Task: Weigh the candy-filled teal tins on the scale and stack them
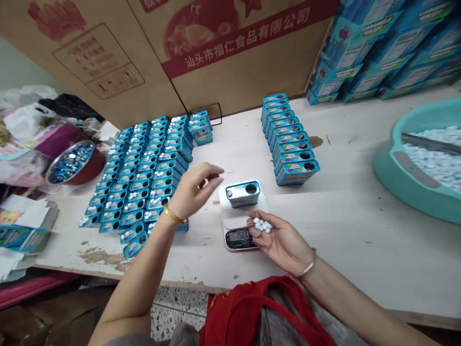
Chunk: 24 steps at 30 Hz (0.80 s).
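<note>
A blue candy tin [243, 196] stands upright on a white digital scale [241, 217]. Its lid has a round dark hole at the right, and one white candy rests on the lid's left end. My left hand [197, 188] hovers just left of the tin, thumb and fingers apart, nothing seen in it. Several white and pale blue candies [262, 225] lie in the cupped fingers of my right hand [283, 240], palm up over the scale's front right edge. The scale's lit display is partly covered by my right fingers; its digits are hard to read.
Rows of blue tins [144, 178] topped with candies fill the table's left side. A single row of tins [290, 139] stands behind the scale to the right. A teal basin [414, 192] holds candies and a scoop-like bar. Behind stand a cardboard box [234, 81] and stacked blue packs [374, 53].
</note>
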Tool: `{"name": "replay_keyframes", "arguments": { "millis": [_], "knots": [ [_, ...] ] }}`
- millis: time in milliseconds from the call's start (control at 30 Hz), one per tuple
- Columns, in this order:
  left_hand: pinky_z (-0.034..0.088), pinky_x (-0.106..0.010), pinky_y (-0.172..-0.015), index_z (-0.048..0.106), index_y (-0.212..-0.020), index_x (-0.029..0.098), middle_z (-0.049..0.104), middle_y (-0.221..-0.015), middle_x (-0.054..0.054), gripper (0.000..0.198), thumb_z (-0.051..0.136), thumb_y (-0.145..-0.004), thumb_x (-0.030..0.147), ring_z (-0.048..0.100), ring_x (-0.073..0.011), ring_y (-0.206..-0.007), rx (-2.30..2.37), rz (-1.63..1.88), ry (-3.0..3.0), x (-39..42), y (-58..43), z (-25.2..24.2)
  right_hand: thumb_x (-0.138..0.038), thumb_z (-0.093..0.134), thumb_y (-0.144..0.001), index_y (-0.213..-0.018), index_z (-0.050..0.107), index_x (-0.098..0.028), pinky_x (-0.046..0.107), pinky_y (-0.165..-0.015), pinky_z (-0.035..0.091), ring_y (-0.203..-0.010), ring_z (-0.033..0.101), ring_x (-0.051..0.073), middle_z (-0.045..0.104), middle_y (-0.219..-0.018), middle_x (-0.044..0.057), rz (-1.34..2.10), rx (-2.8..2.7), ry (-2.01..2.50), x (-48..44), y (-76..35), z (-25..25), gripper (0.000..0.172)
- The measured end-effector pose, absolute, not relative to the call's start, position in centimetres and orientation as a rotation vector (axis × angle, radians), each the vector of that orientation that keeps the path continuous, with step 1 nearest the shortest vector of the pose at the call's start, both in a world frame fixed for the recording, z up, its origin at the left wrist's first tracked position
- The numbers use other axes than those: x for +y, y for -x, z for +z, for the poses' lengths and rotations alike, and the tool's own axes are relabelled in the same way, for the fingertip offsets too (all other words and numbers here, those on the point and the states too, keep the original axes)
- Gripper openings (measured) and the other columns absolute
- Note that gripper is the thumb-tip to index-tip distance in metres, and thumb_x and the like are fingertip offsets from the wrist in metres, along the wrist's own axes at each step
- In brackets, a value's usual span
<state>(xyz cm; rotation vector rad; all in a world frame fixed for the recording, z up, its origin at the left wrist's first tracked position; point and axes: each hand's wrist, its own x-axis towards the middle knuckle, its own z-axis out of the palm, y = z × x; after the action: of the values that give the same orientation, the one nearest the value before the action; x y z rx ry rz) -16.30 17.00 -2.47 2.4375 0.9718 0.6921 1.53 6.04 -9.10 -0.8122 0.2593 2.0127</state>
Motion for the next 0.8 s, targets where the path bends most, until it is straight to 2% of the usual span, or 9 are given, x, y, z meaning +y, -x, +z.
{"name": "replay_keyframes", "arguments": {
  "millis": [100,333,600,800],
  "knots": [
    [0.042,-0.02,-0.06,0.059,-0.096,0.016,0.059,-0.08,-0.002,0.016,0.053,-0.088,0.028,0.053,-0.0094,-0.07,1.118,0.719,-2.384,17.3,18.0,-3.6,-0.017,0.048,-0.085,-0.085,0.065,-0.009,0.015,-0.04,0.039,-0.051,0.05,0.006,0.059,-0.069,0.004,1.904,0.26,0.953,4.1,-4.7,-10.1,0.019],
    [0.038,-0.019,-0.055,0.059,-0.1,0.017,0.057,-0.076,-0.001,0.019,0.054,-0.087,0.03,0.051,-0.0082,-0.067,1.043,0.603,-2.405,16.6,17.9,-5.0,-0.011,0.047,-0.082,-0.093,0.066,-0.011,0.017,-0.05,0.052,-0.057,0.058,0.01,0.064,-0.071,0.005,1.656,0.344,1.188,0.9,-9.7,-12.4,0.022],
    [0.041,-0.023,-0.061,0.059,-0.092,0.018,0.056,-0.077,-0.001,0.016,0.056,-0.085,0.033,0.051,-0.0094,-0.069,0.971,0.513,-2.459,16.5,16.6,-5.1,-0.011,0.047,-0.083,-0.093,0.067,-0.009,0.019,-0.056,0.054,-0.064,0.063,0.012,0.067,-0.075,0.008,1.76,0.306,1.102,0.8,-8.2,-12.3,0.023],
    [0.041,-0.022,-0.061,0.059,-0.083,0.017,0.055,-0.075,0.0,0.01,0.055,-0.085,0.026,0.05,-0.0093,-0.067,0.994,0.443,-2.407,16.5,15.9,-5.6,-0.012,0.05,-0.083,-0.091,0.068,-0.009,0.018,-0.055,0.054,-0.063,0.062,0.011,0.068,-0.073,0.007,1.849,0.292,1.057,1.0,-6.8,-12.3,0.02]
  ]
}}
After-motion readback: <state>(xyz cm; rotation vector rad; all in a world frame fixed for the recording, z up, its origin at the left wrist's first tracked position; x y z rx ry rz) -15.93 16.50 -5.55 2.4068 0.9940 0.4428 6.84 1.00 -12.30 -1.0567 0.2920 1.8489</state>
